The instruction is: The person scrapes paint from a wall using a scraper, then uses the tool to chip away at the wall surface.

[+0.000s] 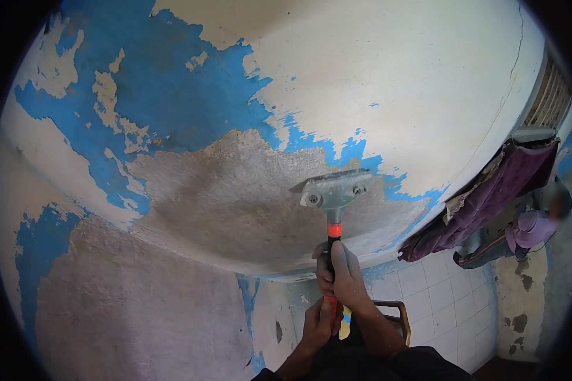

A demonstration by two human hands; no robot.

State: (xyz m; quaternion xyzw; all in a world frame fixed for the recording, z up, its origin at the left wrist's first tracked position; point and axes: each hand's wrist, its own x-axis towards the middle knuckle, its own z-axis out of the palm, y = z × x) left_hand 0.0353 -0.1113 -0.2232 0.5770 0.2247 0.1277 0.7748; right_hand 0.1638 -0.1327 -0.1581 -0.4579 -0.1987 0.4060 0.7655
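Observation:
My right hand (344,276) is wrapped round the upper part of a paint scraper's black and red handle. Lower down, my left hand (319,320) grips the same handle near its end. The wide grey head of the paint scraper (334,195), with two screws, is up against the wall, its blade edge near a border of blue paint (353,151). Around the head spreads a rough patch of bare grey plaster (235,190). Above it lies cream paint (388,70) with ragged edges.
A chair (397,312) stands below my right arm on the white tiled floor (429,292). At the right, another person (529,230) is beside a purple curtain (483,203) under a louvred window (548,95). A second scraped wall (127,298) is at lower left.

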